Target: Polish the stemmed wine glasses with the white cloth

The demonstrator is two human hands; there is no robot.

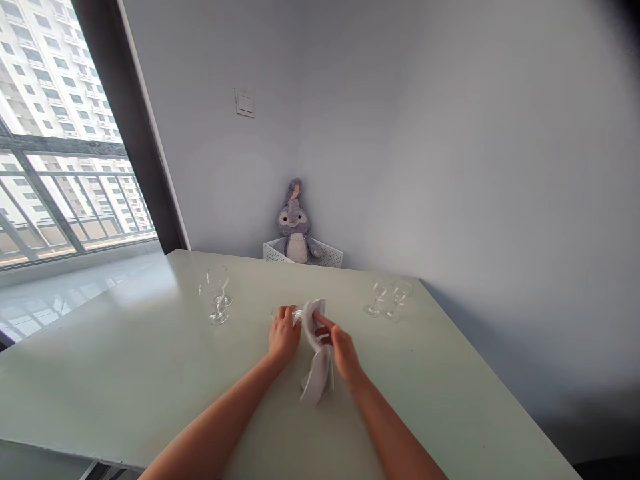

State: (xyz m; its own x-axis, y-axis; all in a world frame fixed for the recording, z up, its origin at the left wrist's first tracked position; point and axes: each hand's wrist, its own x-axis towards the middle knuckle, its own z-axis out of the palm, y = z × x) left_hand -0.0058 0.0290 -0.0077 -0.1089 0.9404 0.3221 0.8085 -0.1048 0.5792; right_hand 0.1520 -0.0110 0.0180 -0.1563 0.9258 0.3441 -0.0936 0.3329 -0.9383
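My left hand is closed around a small clear stemmed glass, which lies sideways above the table. Its foot shows faintly to the left of my fingers. In my right hand is a white cloth, pressed against the glass's other end and covering it. The cloth's loose part hangs down between my forearms. Several more clear stemmed glasses stand upright: a pair at the left and a pair at the right, one of them a little nearer the middle.
The pale green tabletop reaches to the corner of the walls. Beyond its far edge, a purple plush rabbit sits in a white perforated basket. A window with railings is on the left, and a light switch is on the wall.
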